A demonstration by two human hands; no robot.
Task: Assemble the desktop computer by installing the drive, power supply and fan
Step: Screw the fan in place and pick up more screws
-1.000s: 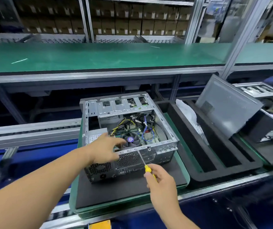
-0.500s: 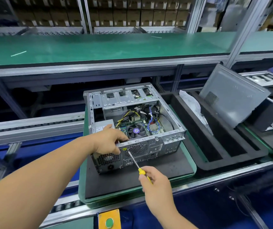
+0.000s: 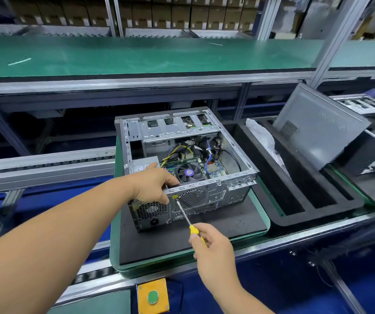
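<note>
Left hand [image 3: 152, 186] gripping the computer case [image 3: 188, 164] rear rim, right hand [image 3: 213, 248] holding the screwdriver [image 3: 187, 219]; apparently fastening the power supply [image 3: 150, 210], next needing steady turning.

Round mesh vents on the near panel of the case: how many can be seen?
2. One vent is at the panel's left end, under the left hand; the other vent is just right of the screwdriver tip. None seems hidden.

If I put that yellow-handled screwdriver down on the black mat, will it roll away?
Probably a little: the screwdriver looks round and slim, so it could roll. The black mat looks flat and matte, likely slowing it. It should feel light and stiff.
</note>
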